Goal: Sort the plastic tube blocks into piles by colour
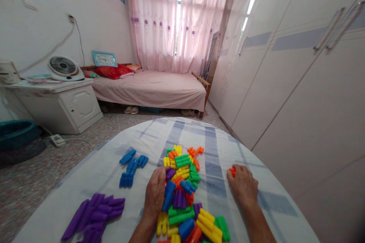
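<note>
A heap of mixed plastic bullet-shaped blocks (pixel 182 186) lies in the middle of the round table (pixel 148 133) with a white and blue checked cloth. My left hand (pixel 155 193) rests on the heap's left side, fingers curled over a purple block (pixel 170 174) and a blue block (pixel 169 195). My right hand (pixel 243 186) lies on the cloth to the right of the heap, fingertips closed on an orange block (pixel 232 171). A group of blue blocks (pixel 131 167) sits to the left, and a group of purple blocks (pixel 94 214) lies at the near left.
A white wardrobe (pixel 299 83) stands close along the right side. A bed (pixel 151 89) with pink cover is beyond the table under a curtained window. A white cabinet (pixel 62 106) with a fan (pixel 64 67) stands at left, a teal tub (pixel 15 133) on the floor.
</note>
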Demonstrator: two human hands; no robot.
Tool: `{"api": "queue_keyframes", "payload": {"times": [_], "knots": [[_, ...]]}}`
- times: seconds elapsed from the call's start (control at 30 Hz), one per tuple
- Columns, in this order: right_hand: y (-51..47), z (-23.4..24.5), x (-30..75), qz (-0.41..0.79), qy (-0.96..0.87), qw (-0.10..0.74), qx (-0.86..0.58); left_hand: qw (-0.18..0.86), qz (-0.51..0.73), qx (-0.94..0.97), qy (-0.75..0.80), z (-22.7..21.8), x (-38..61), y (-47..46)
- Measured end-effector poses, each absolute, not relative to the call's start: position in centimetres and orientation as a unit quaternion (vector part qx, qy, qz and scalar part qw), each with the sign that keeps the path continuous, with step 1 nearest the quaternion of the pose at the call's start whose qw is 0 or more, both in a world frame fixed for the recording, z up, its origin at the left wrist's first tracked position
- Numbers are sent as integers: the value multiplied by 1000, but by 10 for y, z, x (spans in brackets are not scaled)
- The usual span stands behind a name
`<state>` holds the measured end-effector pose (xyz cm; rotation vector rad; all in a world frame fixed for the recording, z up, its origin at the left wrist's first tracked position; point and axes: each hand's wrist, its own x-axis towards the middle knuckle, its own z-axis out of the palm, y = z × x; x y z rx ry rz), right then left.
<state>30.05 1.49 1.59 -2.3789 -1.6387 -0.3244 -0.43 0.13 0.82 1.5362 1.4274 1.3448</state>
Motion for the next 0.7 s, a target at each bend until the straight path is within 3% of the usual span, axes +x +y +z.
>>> {"api": "queue_keyframes", "payload": {"times": [0.5, 0.7], "knots": [[69, 24, 268, -122, -671, 155, -715, 313, 532, 568, 544, 11, -1, 1], [98, 24, 219, -7, -782, 194, -592, 314, 522, 568, 553, 11, 0, 2]]}}
